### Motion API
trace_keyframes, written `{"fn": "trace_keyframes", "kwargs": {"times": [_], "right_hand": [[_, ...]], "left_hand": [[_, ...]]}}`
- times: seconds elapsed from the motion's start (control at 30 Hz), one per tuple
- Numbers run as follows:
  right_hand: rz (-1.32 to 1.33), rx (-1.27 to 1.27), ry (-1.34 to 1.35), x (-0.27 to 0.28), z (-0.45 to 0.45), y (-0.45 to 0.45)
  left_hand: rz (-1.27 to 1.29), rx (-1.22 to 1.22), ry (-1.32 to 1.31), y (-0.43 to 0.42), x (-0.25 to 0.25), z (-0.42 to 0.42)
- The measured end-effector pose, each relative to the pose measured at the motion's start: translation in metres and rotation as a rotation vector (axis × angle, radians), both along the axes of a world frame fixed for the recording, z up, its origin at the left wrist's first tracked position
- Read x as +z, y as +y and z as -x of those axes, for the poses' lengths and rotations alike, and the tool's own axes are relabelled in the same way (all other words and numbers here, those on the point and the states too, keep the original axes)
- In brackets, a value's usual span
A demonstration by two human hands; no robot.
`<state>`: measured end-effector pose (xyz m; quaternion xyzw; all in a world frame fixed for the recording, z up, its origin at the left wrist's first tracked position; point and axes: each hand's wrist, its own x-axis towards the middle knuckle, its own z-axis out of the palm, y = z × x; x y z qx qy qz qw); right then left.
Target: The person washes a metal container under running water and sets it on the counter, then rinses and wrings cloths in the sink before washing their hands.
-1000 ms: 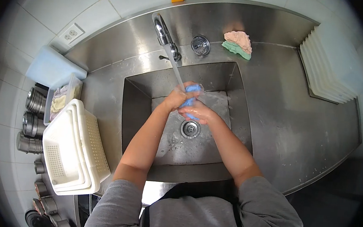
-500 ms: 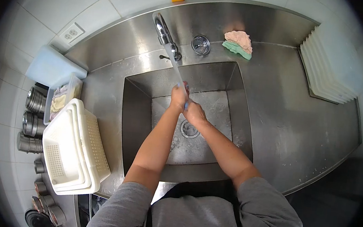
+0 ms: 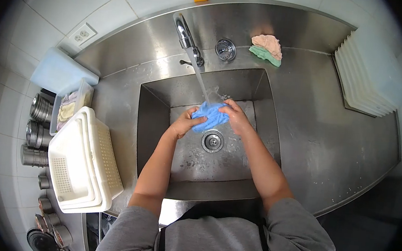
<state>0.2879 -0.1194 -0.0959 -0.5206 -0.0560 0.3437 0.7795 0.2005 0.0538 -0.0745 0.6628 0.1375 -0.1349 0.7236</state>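
A wet, crumpled blue cloth [image 3: 211,117] is spread between my two hands above the sink [image 3: 193,165]. My left hand [image 3: 182,124] grips its left side, thumb lying on top. The upper right edge is pinched by my right hand [image 3: 235,116]. Water runs from the faucet [image 3: 184,32] onto the back of the cloth. Just below the cloth, the round drain [image 3: 212,141] shows in the sink floor.
White baskets [image 3: 76,163] and a bin of cloths [image 3: 72,106] stand at the left. Pink and green cloths [image 3: 267,48] and a metal strainer [image 3: 225,49] lie behind the sink. White trays [image 3: 365,72] stand upright at the right.
My hands were close together, wrapped round the blue cloth under the water. They have moved apart, and the cloth is now opened out between them.
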Motion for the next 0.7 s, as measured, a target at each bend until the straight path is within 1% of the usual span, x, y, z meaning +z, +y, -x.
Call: {"fn": "trace_keyframes", "kwargs": {"times": [0.03, 0.07, 0.13, 0.17, 0.23, 0.27, 0.33, 0.37, 0.4, 0.43, 0.47, 0.5, 0.53, 0.57, 0.6, 0.63, 0.67, 0.7], "right_hand": [[-0.002, 0.01, -0.043, 0.0, 0.0, 0.003], [-0.003, 0.011, -0.044, 0.001, 0.0, 0.008], [0.248, 0.118, -0.171, 0.011, -0.002, 0.015], [0.247, 0.118, -0.171, 0.016, -0.002, 0.015], [0.361, 0.275, -0.365, 0.022, -0.003, 0.014], [0.361, 0.275, -0.365, 0.014, -0.008, 0.013], [0.514, 0.266, -0.395, -0.011, -0.022, 0.013], [0.453, 0.207, -0.26, -0.02, -0.02, 0.013], [0.455, 0.205, -0.261, -0.016, -0.015, 0.011], [0.324, 0.209, 0.061, -0.006, -0.007, 0.008], [0.188, 0.208, 0.383, 0.0, -0.002, 0.006], [0.058, 0.208, 0.445, -0.007, -0.001, 0.007], [0.058, 0.206, 0.445, -0.013, -0.002, 0.008], [0.027, 0.142, 0.326, -0.02, -0.003, 0.009], [-0.004, 0.079, 0.208, -0.024, -0.004, 0.009], [-0.005, 0.076, 0.211, -0.022, -0.005, 0.009], [-0.022, 0.038, 0.203, -0.021, -0.008, 0.011], [-0.04, 0.0, 0.194, -0.017, -0.01, 0.013]], "left_hand": [[0.023, 0.004, 0.074, -0.001, 0.004, 0.003], [0.022, 0.005, 0.073, -0.002, 0.004, 0.003], [0.032, 0.019, 0.106, -0.003, 0.0, 0.001], [0.031, 0.019, 0.106, -0.003, -0.002, 0.0], [0.139, 0.124, -0.065, -0.003, -0.006, -0.004], [0.139, 0.124, -0.064, -0.004, -0.008, -0.007], [0.21, 0.152, -0.07, -0.006, -0.004, -0.013], [0.209, 0.153, -0.073, -0.009, -0.001, -0.015], [0.244, 0.109, -0.014, -0.014, 0.005, -0.018], [0.28, 0.065, 0.047, -0.017, 0.007, -0.019], [0.283, 0.063, 0.049, -0.019, 0.01, -0.02], [0.287, 0.038, 0.066, -0.02, 0.01, -0.021], [0.289, 0.012, 0.082, -0.021, 0.011, -0.022], [0.289, 0.011, 0.084, -0.019, 0.009, -0.022], [0.234, 0.055, 0.05, -0.012, 0.005, -0.021], [0.18, 0.097, 0.018, -0.005, -0.003, -0.019], [0.18, 0.094, 0.02, 0.001, -0.012, -0.017], [0.071, 0.172, 0.028, 0.009, -0.026, -0.012]]}}
